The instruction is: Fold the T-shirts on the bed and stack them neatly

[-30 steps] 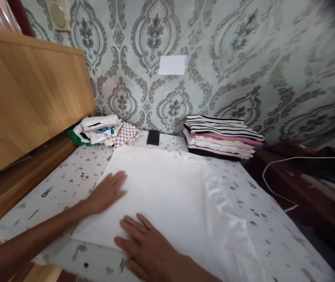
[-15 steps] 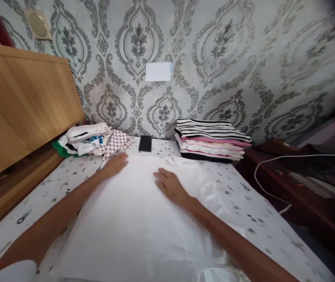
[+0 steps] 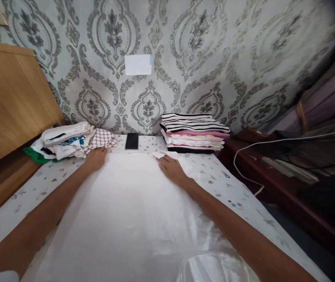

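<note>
A white garment (image 3: 126,211) lies spread over the patterned sheet in front of me, with shinier, crumpled fabric along its right side. At its far left corner is my left hand (image 3: 96,157), fingers curled on the cloth's edge, close to the pile of loose clothes. My right hand (image 3: 171,169) is at the far edge on the right, its fingers closed on the fabric, where a small flap is turned up. The fingertips of both hands are partly hidden.
Behind the garment lies a black phone (image 3: 132,141). A heap of clothes (image 3: 67,141) sits at the back left by a wooden panel (image 3: 11,102). Folded clothes are stacked (image 3: 195,135) at the back right. A white cable (image 3: 238,164) hangs on the right.
My left hand has moved from lying on the cloth to its far left corner. My right hand has reached the far edge and closed on it. The view has shifted right.
</note>
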`<action>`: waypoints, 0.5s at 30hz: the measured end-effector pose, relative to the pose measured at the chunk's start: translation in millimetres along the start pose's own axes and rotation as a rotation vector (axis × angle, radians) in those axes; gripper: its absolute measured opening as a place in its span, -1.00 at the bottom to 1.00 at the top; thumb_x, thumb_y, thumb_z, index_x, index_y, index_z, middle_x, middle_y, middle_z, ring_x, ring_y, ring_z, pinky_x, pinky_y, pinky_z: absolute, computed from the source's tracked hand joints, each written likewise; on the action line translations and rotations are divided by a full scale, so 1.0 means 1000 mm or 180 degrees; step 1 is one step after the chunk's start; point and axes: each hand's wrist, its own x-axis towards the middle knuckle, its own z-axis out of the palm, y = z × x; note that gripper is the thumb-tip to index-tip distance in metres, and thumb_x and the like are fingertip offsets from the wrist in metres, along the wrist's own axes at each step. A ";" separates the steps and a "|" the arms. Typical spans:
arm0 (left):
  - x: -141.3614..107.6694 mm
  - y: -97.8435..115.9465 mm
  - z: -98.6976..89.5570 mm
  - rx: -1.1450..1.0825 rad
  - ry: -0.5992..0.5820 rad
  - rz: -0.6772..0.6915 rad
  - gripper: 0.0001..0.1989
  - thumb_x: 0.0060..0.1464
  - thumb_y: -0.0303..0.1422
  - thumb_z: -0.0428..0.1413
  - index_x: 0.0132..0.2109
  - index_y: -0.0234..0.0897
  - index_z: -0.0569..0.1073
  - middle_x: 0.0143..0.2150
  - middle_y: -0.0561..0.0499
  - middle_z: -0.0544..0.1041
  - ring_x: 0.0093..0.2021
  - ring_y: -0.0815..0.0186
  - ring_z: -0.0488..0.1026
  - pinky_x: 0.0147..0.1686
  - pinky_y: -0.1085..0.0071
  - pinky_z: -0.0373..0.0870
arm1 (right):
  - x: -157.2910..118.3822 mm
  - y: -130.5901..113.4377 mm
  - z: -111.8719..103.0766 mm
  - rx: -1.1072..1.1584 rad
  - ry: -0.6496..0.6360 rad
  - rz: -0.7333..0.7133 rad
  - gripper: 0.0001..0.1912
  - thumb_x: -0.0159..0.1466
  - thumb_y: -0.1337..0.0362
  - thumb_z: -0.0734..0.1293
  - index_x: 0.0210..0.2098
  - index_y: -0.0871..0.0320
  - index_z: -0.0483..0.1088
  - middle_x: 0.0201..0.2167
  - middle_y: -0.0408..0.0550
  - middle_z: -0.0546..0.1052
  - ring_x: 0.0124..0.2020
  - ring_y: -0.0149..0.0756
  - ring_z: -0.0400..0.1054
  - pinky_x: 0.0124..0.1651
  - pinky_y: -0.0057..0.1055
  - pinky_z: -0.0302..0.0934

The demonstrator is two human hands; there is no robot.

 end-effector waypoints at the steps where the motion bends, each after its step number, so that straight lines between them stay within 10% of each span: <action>1: 0.003 -0.005 -0.005 0.0104 -0.0020 0.0057 -0.57 0.21 -0.55 -0.18 0.06 -0.39 0.48 0.07 -0.33 0.55 0.13 0.03 0.45 0.18 0.08 0.22 | 0.001 0.002 0.002 0.0008 0.0031 -0.0022 -0.52 0.46 0.24 0.05 0.28 0.18 0.31 0.18 0.13 0.43 0.26 -0.14 0.22 0.26 -0.17 0.07; 15: 0.021 -0.066 -0.040 0.0868 -0.0759 0.0972 -0.55 0.12 -0.47 0.01 0.14 -0.16 0.49 0.22 -0.10 0.51 0.24 0.14 0.38 0.27 0.20 0.12 | 0.001 0.010 0.012 -0.0021 0.0241 -0.0154 -0.53 0.44 0.22 0.05 0.25 0.11 0.34 0.11 0.10 0.48 0.19 -0.12 0.30 0.18 -0.15 0.13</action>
